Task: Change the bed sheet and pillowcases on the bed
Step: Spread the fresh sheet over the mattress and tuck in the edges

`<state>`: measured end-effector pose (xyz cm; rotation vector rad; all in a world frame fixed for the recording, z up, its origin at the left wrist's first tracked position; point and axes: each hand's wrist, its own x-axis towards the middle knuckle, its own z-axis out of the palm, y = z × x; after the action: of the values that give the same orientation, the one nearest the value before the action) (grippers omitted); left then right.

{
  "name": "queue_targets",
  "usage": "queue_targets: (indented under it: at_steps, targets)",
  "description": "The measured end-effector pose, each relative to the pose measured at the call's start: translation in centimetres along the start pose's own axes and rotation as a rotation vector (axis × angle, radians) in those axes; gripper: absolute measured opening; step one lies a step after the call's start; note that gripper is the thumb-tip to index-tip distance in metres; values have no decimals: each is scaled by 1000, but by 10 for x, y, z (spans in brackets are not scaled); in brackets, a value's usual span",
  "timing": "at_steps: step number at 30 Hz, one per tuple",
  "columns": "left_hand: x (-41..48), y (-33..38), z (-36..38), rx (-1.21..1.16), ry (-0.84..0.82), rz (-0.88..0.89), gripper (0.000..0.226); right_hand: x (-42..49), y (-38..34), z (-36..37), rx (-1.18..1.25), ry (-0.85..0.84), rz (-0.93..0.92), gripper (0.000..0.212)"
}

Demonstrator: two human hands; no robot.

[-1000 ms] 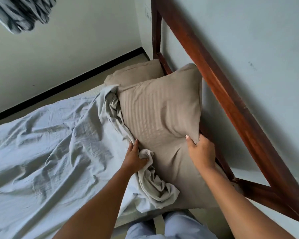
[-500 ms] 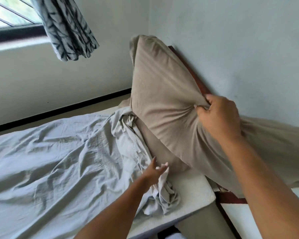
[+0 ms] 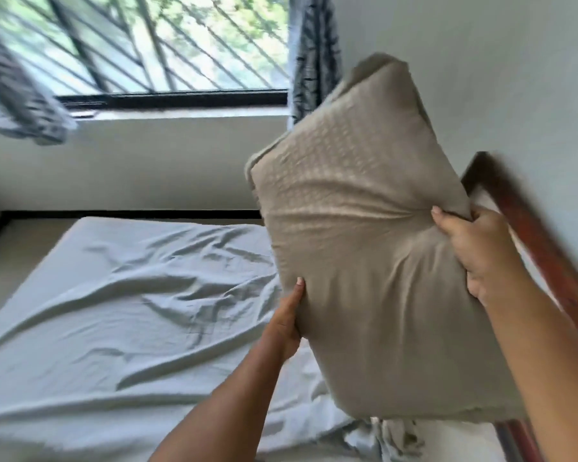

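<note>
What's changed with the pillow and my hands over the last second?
The tan pillow was lifted and now hangs in the air. The left hand let go of the sheet and took the pillow's left edge; the right hand kept its grip on the right edge. The sheet stays wrinkled where it lay.

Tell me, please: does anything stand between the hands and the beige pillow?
Nothing visible does. The right hand grips the pillow at its right edge, and the left hand holds its lower left edge.
</note>
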<state>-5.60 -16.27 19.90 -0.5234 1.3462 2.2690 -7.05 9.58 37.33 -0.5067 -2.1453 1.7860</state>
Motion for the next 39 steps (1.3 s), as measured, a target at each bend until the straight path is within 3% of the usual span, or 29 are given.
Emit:
queue_targets:
  at_steps: [8,11,16,22,26,29,32,35,39]
  targets:
    - [-40,58,-139,23,382,158,49,-9,84,135,93,-206,350,25]
    - [-46,83,-197,51,458,202,33,-25,109,201,88,-266,409,36]
    - [-27,119,-310,178,585,205,38,-59,129,316,48,-340,532,17]
    - [33,183,-448,320,673,185,36,-75,167,466,-79,-378,656,37]
    - [64,219,-517,501,731,182,55,-80,191,535,-181,-481,716,39]
    - [79,235,-551,807,839,22,68,-92,195,560,-295,-603,760,29]
    - [92,223,-567,907,802,-80,68,-107,194,574,-378,-710,790,21]
    - [109,184,-566,799,686,-175,71,-122,205,581,-456,-772,687,41]
    - [121,136,-540,904,558,-278,79,-134,210,576,-624,-866,548,48]
